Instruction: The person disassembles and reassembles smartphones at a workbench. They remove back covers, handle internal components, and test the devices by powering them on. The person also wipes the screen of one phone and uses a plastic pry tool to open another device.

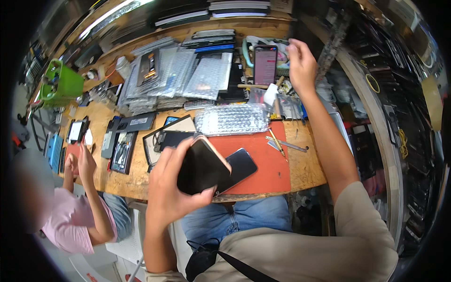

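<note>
Left hand (167,181): thumb and fingers clasping dark-screened phone (199,169) over red mat (277,171), left side; edge grip best. Second phone (244,163): on mat. Right hand (302,65): beyond mat, beside lit phone (265,67), fingers bent; whether pinching anything, cannot tell.

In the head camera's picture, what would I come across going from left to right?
Green basket, opened-up device, held dark-screened phone, lit-screened phone, raised right hand, yellow cord.
</note>
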`<state>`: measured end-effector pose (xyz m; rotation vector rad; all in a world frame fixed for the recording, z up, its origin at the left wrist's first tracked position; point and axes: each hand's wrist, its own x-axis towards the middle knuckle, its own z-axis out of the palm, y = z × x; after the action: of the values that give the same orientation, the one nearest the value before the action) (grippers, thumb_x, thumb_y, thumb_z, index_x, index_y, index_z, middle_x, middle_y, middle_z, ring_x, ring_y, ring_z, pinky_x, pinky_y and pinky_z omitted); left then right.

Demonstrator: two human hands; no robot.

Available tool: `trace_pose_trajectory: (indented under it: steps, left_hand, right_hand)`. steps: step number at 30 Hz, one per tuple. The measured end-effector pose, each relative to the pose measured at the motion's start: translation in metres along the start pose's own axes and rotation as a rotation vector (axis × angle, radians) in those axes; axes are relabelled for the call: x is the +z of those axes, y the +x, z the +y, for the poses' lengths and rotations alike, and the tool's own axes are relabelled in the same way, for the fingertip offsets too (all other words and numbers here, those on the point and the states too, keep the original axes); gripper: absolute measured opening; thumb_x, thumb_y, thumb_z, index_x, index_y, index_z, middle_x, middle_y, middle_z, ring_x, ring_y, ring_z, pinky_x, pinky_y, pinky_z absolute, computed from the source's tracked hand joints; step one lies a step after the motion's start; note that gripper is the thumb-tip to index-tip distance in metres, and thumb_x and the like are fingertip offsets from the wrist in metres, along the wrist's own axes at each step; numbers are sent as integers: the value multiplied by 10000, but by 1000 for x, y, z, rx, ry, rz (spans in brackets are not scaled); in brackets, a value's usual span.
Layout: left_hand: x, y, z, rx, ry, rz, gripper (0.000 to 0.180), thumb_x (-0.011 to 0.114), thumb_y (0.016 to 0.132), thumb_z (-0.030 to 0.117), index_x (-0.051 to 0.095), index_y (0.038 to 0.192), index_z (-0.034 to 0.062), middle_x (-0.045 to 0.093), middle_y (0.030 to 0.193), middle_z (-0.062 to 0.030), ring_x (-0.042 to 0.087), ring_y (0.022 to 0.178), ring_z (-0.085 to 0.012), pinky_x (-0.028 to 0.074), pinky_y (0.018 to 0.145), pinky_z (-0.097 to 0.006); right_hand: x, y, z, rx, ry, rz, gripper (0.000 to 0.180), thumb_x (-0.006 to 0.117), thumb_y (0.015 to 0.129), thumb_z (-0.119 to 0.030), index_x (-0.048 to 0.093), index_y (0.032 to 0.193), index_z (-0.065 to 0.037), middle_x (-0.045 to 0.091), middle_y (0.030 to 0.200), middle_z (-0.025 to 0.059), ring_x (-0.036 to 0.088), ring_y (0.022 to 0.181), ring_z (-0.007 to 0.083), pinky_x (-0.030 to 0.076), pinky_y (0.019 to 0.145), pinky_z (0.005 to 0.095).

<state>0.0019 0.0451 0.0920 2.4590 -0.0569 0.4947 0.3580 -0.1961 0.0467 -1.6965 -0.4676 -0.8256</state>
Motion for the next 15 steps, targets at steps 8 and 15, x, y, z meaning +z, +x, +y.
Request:
trace_pose_trajectory:
  steps: [8, 15]
  left_hand:
    - [72, 89, -26, -297, -1023, 150, 586, 844, 952, 295, 451, 1301, 38, 623, 1042, -69, 618, 909, -121, 549, 790, -295]
    - [115, 112, -44, -256, -1272, 287, 579, 792, 1008, 385, 426, 1323, 65, 626, 1141, -103, 658, 1007, -171, 575, 901, -379]
  right_hand:
    - [-8, -142, -114, -18, 556, -986, 567, 560, 1116, -422, 566, 1434, 48, 685, 1185, 180, 701, 1007, 268, 566, 850, 378]
    - [-7, -148, -97, 405, 742, -951, 606, 368, 1176, -446, 427, 1583, -1, 624, 1073, 58, 582, 933, 103, 502, 804, 272]
